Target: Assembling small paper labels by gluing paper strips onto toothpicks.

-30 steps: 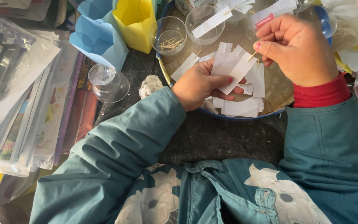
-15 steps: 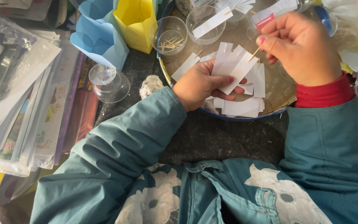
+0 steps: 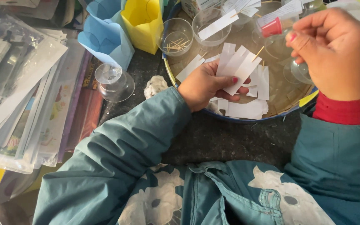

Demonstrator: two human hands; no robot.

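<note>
Pinching a fan of white strips [image 3: 240, 66] in your left hand [image 3: 207, 85], you hold the toothpick [image 3: 258, 53] clamped in your right fingers [image 3: 301, 41], its long axis running toward eight o'clock, tip just beside the strips, over the tray [image 3: 271, 114].

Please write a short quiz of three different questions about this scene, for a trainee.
1. True or false: the left hand holds white paper strips.
2. What lies in the clear cup beside the yellow paper holder? A) toothpicks B) coins C) beads
3. What colour is the cuff at the right hand?

Key: 1. True. 2. A. 3. Red.
</note>
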